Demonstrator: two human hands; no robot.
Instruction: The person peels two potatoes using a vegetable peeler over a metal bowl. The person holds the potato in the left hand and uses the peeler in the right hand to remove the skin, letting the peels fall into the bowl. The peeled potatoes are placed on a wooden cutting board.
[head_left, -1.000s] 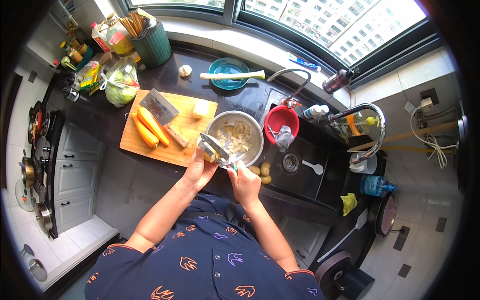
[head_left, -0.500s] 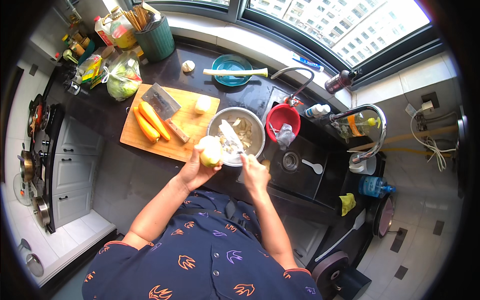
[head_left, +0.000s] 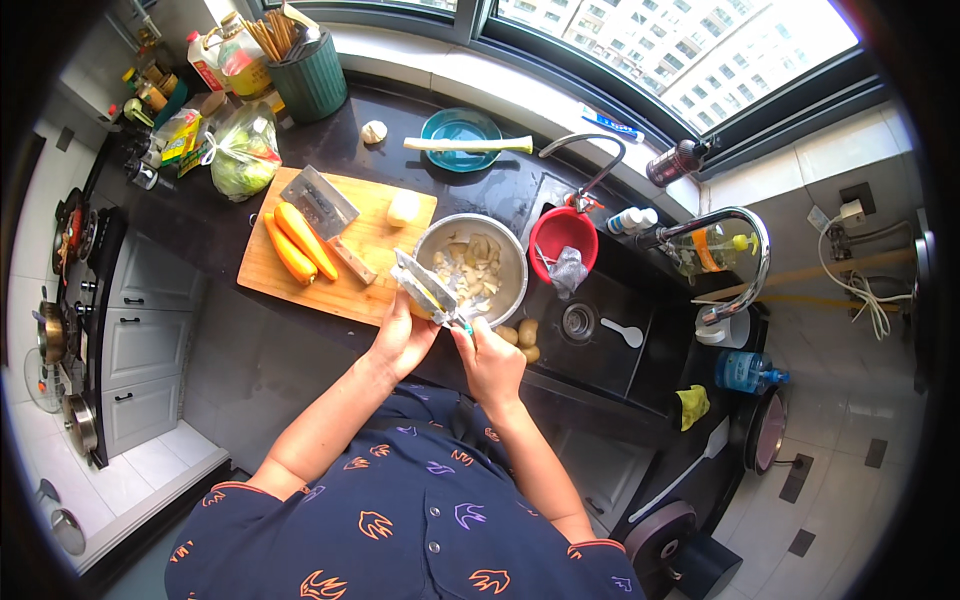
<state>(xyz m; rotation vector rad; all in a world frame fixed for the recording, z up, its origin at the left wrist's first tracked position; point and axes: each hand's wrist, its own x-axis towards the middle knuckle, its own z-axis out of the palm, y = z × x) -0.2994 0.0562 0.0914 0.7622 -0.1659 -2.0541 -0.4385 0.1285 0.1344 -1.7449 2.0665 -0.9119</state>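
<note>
My left hand (head_left: 402, 342) is closed around a pale, round peeled potato, now mostly hidden behind a knife blade. My right hand (head_left: 493, 368) grips the green handle of this kitchen knife (head_left: 424, 284), its broad blade lying across the potato. Just beyond both hands stands a metal bowl (head_left: 522, 272) holding several pale cut pieces (head_left: 478, 262). To the left, a wooden cutting board (head_left: 372, 200) carries a cleaver (head_left: 318, 203), orange carrots (head_left: 300, 245) and another pale peeled piece (head_left: 403, 209). Unpeeled potatoes (head_left: 526, 340) lie right of my right hand.
A red basin (head_left: 592, 245) with a plastic bag (head_left: 568, 270) sits at the sink (head_left: 610, 372), where a white spoon (head_left: 622, 333) lies. Behind the bowl, a leek stalk (head_left: 480, 145) crosses a teal plate (head_left: 448, 126). Garlic (head_left: 373, 132) and bagged greens (head_left: 246, 155) stand farther left.
The knife has moved left from over the bowl onto the potato, covering it. My right hand has come down and left, closer to my left hand, uncovering the unpeeled potatoes.
</note>
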